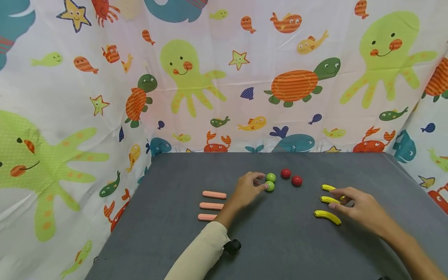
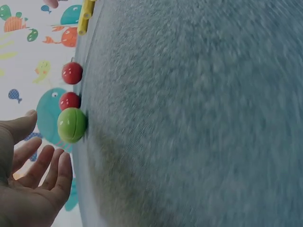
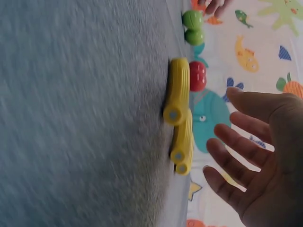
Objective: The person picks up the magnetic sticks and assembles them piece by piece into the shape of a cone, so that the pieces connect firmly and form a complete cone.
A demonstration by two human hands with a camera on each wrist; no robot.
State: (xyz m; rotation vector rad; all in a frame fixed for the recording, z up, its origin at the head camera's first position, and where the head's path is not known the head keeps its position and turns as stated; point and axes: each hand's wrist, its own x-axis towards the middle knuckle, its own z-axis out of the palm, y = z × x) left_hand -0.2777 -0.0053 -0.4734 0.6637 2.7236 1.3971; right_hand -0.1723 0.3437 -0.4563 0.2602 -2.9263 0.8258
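Observation:
My left hand (image 1: 246, 189) hovers with loosely bent fingers beside two round green toy fruits, the far one (image 1: 270, 177) and the near one (image 1: 270, 186). In the left wrist view there is a gap between that hand (image 2: 35, 184) and the green fruit (image 2: 72, 125). My right hand (image 1: 362, 210) is above three yellow toy bananas, its thumb and fingers apart. The nearest banana (image 1: 327, 217) shows fully; fingers partly cover the middle one (image 1: 329, 200) and the far one (image 1: 328, 187). The right wrist view shows this hand (image 3: 260, 161) holding nothing, apart from the bananas (image 3: 178, 90).
Two round red toy fruits (image 1: 296, 181) lie right of the green ones. Three pink sausage-shaped pieces (image 1: 214, 194) lie in a column on the left, partly behind my left forearm. The grey tabletop (image 1: 273, 241) meets a curtain (image 1: 231, 101) printed with sea animals.

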